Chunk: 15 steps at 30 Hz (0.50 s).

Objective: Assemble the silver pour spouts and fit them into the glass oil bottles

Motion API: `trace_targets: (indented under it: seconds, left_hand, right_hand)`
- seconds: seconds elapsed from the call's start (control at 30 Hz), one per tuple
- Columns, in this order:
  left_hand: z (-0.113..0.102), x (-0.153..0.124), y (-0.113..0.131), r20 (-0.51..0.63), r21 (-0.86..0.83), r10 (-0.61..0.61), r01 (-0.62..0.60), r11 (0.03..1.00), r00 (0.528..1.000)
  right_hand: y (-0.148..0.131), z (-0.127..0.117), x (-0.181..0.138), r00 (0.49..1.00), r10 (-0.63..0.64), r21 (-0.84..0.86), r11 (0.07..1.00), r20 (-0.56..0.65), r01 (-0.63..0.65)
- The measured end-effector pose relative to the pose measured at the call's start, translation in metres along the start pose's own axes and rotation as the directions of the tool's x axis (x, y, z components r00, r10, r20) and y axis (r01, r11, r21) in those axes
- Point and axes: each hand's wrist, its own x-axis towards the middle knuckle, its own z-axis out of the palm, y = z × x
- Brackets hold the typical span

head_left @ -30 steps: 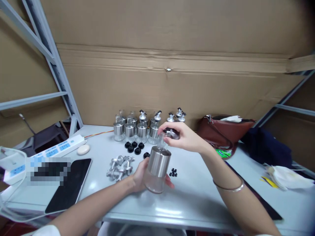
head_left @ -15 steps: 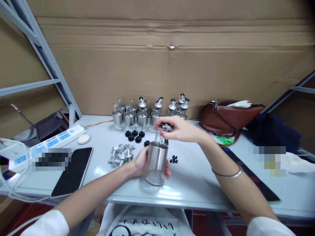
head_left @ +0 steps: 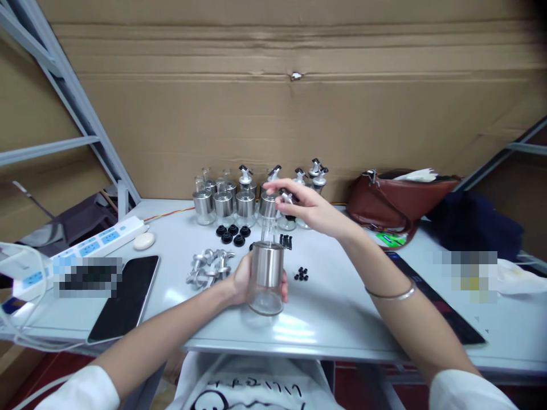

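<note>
My left hand (head_left: 243,280) is wrapped around a glass bottle (head_left: 268,267) with a brushed-metal sleeve, held upright at the table's front. The bottle's clear neck is uncovered. Above and just right of that neck, my right hand (head_left: 310,208) grips a pourer spout (head_left: 287,197), silver with black parts, partly hidden by the fingers. Left of the bottle lie several silver spout bodies (head_left: 209,269) in a heap and several black stoppers (head_left: 233,234). Small black caps (head_left: 301,274) and thin black levers (head_left: 286,242) lie to its right.
Similar bottles (head_left: 203,204) stand along the back, some with pourers fitted. A power strip (head_left: 92,247), a round white object (head_left: 144,241) and a black tablet-like device (head_left: 126,296) are at left. At right are a brown bag (head_left: 397,199) and a dark flat device (head_left: 436,299).
My right hand has risen off the bottle's mouth with the pourer spout. The bottle in my left hand has shifted slightly left and up in view.
</note>
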Motion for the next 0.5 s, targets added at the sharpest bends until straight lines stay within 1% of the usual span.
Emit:
trace_targets:
  seconds: [0.07, 0.1, 0.13, 0.17, 0.27, 0.4, 0.5]
  left_hand:
    - [-0.001, 0.001, 0.000, 0.023, -0.002, -0.012, 0.012, 1.000, 1.000]
    - [-0.001, 0.001, 0.000, 0.033, -0.003, -0.017, 0.017, 1.000, 0.999]
    - [-0.002, 0.001, -0.001, 0.041, -0.005, -0.019, 0.019, 1.000, 0.999]
    - [-0.002, 0.001, -0.001, 0.045, -0.004, -0.018, 0.018, 1.000, 0.999]
    - [-0.002, 0.001, -0.001, 0.053, 0.011, -0.011, 0.010, 1.000, 0.999]
    - [-0.002, 0.001, -0.002, 0.053, 0.000, 0.001, -0.001, 1.000, 0.999]
    - [-0.002, 0.001, -0.003, 0.043, -0.010, 0.023, -0.022, 1.000, 0.999]
  right_hand:
    - [0.002, 0.009, 0.002, 0.983, 0.015, 0.122, 0.993, -0.182, 0.007]
    - [0.003, 0.015, 0.002, 0.968, 0.028, 0.178, 0.984, -0.248, 0.017]
    - [0.003, 0.021, 0.002, 0.955, 0.042, 0.226, 0.974, -0.293, 0.026]
    - [0.003, 0.027, 0.002, 0.948, 0.057, 0.267, 0.963, -0.312, 0.030]
    - [0.006, 0.041, 0.002, 0.950, 0.091, 0.326, 0.945, -0.300, 0.013]
    - [0.010, 0.048, 0.001, 0.955, 0.103, 0.298, 0.954, -0.277, -0.016]
    - [0.012, 0.053, -0.003, 0.974, 0.080, 0.297, 0.955, -0.214, -0.013]
